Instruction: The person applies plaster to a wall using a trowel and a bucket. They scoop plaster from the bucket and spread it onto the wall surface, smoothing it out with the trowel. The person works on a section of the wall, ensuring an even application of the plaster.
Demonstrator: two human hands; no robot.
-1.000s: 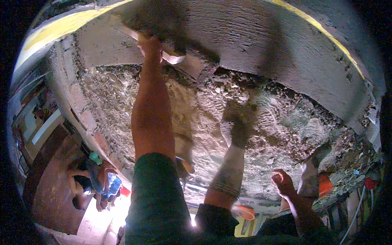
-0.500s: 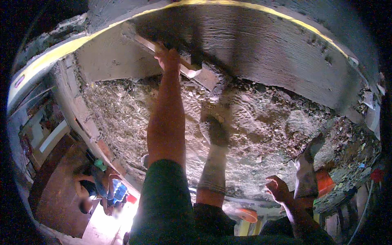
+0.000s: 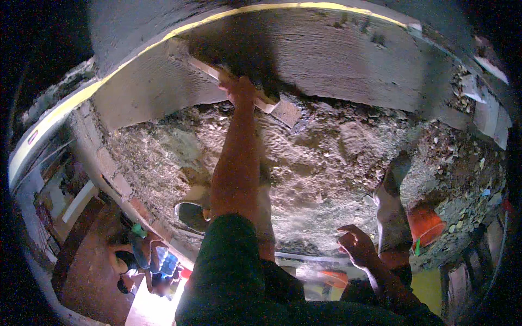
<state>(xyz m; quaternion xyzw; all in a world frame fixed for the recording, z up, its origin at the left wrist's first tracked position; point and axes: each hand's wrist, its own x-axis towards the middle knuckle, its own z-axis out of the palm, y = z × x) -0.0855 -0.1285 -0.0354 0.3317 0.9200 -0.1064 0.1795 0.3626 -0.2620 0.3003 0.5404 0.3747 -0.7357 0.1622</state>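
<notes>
My left hand (image 3: 239, 91) is closed around a long wooden plastering float (image 3: 266, 103), which lies slantwise against the low grey plastered wall (image 3: 348, 70) in front of me. The float's pale end sticks out to the right of my knuckles, just above the wall's lower edge. Shadow darkens the plaster above it. My right hand (image 3: 357, 245) hangs at the lower right, near my right leg, with bent fingers apart and nothing visible in them.
Loose rubble and dirt (image 3: 321, 152) cover the ground below the wall. An orange container (image 3: 426, 224) lies beside my right foot (image 3: 396, 171). A pale round object with a dark opening (image 3: 193, 212) sits left of my arm. People (image 3: 157, 266) are at the lower left.
My view has shifted. My left hand and the float appear farther right and slightly lower in the picture. More of the pale round object shows; my right hand stays much the same.
</notes>
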